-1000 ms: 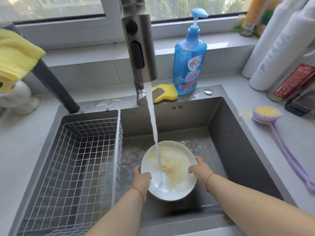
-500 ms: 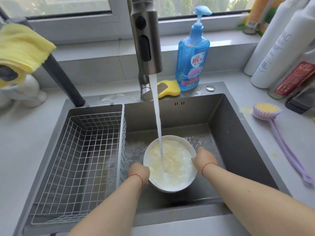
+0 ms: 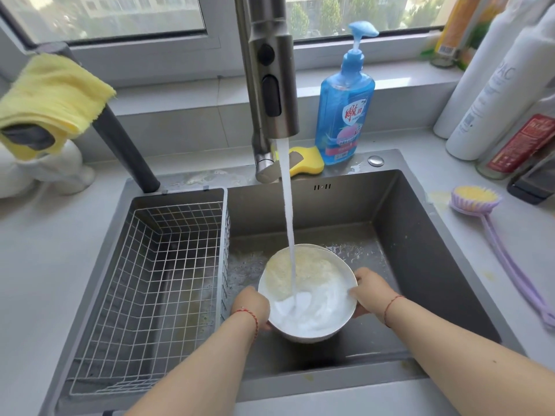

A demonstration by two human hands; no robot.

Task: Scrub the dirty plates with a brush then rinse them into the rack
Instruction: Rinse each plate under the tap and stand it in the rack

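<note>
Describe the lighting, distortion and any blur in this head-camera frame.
Head view: daylight from the window lights the counter evenly, while the sink walls stay dark; wide-angle bending curves the white bottles and the window frame at the edges; the water stream and the foam on the plate smear softly.

A blue soap bottle [image 3: 345,109] stands behind a yellow sponge [image 3: 306,160]; a yellow cloth [image 3: 51,94] drapes what seems a dark bar.

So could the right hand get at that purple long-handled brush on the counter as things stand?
Probably yes, but not at once. The right hand is gripping the white plate under the tap, so it must let go first. The purple long-handled brush lies uncovered on that side, nothing between.
</note>
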